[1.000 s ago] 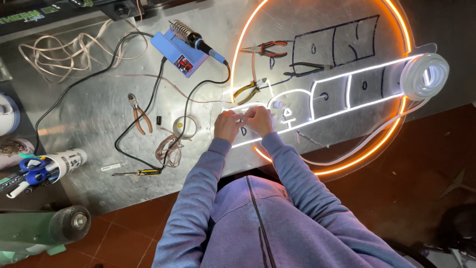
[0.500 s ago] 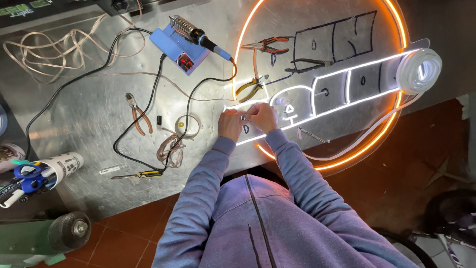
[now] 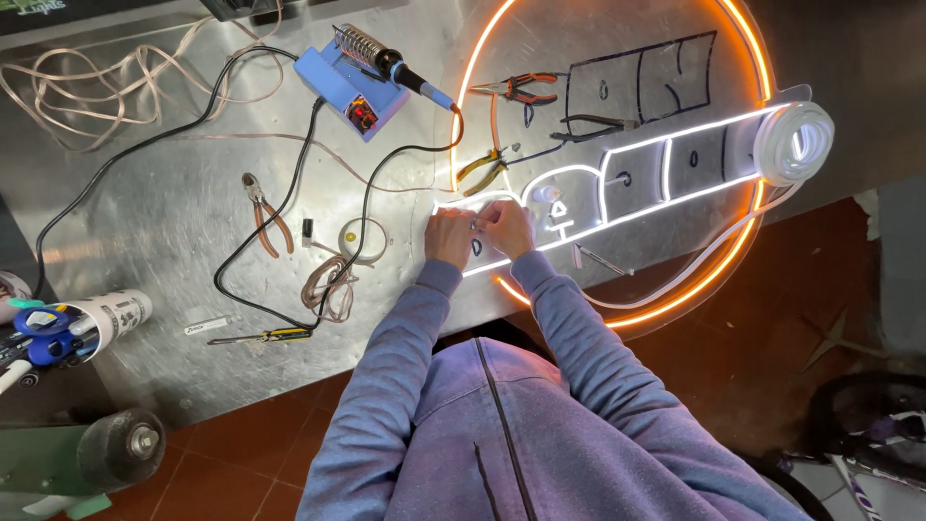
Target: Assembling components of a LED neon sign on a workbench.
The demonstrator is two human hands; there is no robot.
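Head view: both hands meet at the near edge of the round sign panel (image 3: 675, 58), at about 6 o'clock of its glowing orange ring (image 3: 719, 275). The left hand (image 3: 449, 237) and right hand (image 3: 508, 228) are curled, fingertips pinching the lit white strip (image 3: 666, 198) where its outline ends; whether they clamp it fully I cannot tell. By my reading, the strip is being pressed into its channel at this end, and the next move calls for a steady pinch working along the line without kinking it.

Counted on the metal tabletop (image 3: 145, 193): one blue soldering station (image 3: 352, 92) at 11 o'clock of the hands, three pliers (red-handled (image 3: 516, 87), yellow-handled (image 3: 482, 169), brown-handled (image 3: 265, 212)), one screwdriver (image 3: 265, 337), and one white strip coil (image 3: 796, 143) at 2 o'clock.
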